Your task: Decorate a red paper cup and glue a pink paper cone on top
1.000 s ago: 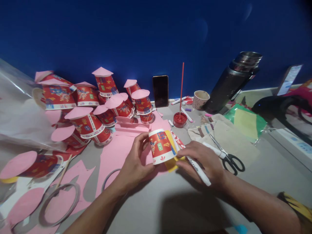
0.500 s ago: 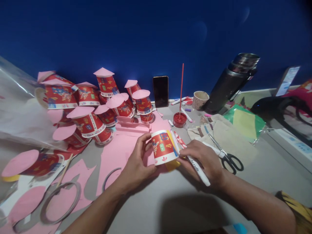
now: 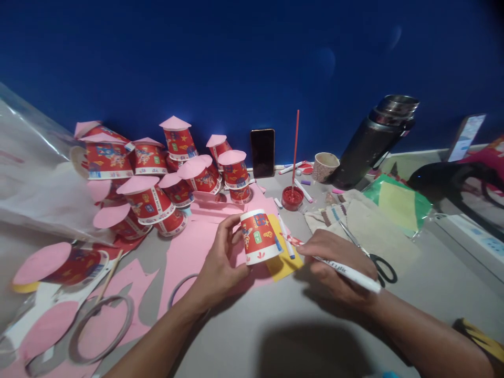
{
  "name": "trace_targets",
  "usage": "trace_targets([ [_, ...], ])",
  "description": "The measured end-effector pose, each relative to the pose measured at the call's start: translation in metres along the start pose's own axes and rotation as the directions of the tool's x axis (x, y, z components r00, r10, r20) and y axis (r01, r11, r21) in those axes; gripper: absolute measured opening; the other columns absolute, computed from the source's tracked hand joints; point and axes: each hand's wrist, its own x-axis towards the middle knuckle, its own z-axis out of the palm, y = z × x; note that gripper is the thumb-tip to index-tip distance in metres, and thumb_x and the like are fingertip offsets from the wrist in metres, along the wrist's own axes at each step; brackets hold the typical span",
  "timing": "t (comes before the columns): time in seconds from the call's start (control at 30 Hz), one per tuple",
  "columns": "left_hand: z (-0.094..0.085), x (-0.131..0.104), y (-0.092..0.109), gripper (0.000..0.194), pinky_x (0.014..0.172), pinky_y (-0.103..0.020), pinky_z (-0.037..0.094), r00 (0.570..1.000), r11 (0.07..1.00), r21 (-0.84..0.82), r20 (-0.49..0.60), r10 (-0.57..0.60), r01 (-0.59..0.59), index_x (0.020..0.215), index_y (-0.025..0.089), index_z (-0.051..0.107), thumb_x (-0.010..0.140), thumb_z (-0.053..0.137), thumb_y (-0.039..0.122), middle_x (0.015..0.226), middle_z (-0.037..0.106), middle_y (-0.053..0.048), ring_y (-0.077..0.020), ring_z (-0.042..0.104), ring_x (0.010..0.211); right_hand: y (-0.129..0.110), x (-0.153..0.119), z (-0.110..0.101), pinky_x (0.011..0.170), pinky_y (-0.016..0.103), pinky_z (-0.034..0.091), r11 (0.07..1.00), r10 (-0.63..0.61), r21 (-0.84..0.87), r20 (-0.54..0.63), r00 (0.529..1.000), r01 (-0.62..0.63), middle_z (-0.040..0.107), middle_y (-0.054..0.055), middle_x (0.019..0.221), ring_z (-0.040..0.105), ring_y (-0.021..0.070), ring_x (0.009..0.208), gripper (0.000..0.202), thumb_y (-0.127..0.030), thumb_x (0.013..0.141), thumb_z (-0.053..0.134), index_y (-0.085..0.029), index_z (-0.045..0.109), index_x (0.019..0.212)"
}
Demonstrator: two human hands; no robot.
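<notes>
My left hand (image 3: 223, 257) is wrapped round a red paper cup (image 3: 259, 237) with white bands, blue and yellow prints and small red marks along its lower rim. The cup is held up over the pink and yellow paper. To its right, my right hand (image 3: 338, 262) grips a white acrylic marker (image 3: 350, 274), its tip end hidden behind the fingers or too small to make out. Marker and cup are apart. Between them, a second white marker with a blue end (image 3: 287, 244) lies on the yellow paper (image 3: 286, 266).
Several red cups with pink paper cones (image 3: 146, 199) stand at the left. Behind are a phone (image 3: 262, 153), a red pot with a stick (image 3: 292, 198) and a black flask (image 3: 368, 142). Scissors (image 3: 380, 268) lie at right; tape rolls (image 3: 129, 315) at front left.
My right hand with the marker has drawn back to the right, away from the cup. The left hand still holds the cup, shifted slightly left. The whole view has shifted a little.
</notes>
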Motion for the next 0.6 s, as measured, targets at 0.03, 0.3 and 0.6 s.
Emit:
trace_targets([
  [0.03, 0.0003, 0.0004, 0.0008, 0.079, 0.12, -0.051, 0.044, 1.0, 1.0, -0.023, 0.0, 0.0, 0.0, 0.142, 0.031, 0.042, 0.073, 0.076, 0.009, 0.154, 0.045, -0.01, -0.0336, 0.045, 0.149, -0.0009, 0.0, -0.0016, 0.063, 0.034, 0.054, 1.0, 0.016, 0.021, -0.012, 1.0, -0.016, 0.074, 0.008, 0.083, 0.068, 0.0212, 0.073, 0.024, -0.028, 0.105, 0.053, -0.018, 0.073, 0.115],
  [0.3, -0.0014, 0.0019, 0.0015, 0.081, 0.122, -0.049, 0.042, 0.999, 0.998, -0.046, 0.015, -0.035, 0.035, 0.141, 0.033, 0.044, 0.072, 0.077, 0.007, 0.155, 0.044, -0.008, -0.0327, 0.044, 0.15, -0.0069, -0.0024, -0.006, 0.062, 0.028, 0.055, 0.961, 0.252, 0.135, -0.054, 0.966, -0.243, 0.073, 0.003, 0.08, 0.069, 0.0177, 0.069, 0.01, -0.03, 0.1, 0.064, -0.023, 0.07, 0.101],
  [0.6, -0.0037, -0.0002, -0.0005, 0.082, 0.121, -0.049, 0.044, 0.998, 0.999, -0.004, 0.035, -0.045, 0.045, 0.143, 0.032, 0.042, 0.072, 0.074, 0.006, 0.156, 0.046, -0.01, -0.0334, 0.042, 0.151, -0.0076, -0.0001, -0.0029, 0.062, 0.03, 0.056, 0.969, 0.208, 0.132, 0.018, 0.978, -0.209, 0.072, 0.004, 0.08, 0.07, 0.0191, 0.071, 0.004, -0.026, 0.099, 0.066, -0.024, 0.068, 0.102],
])
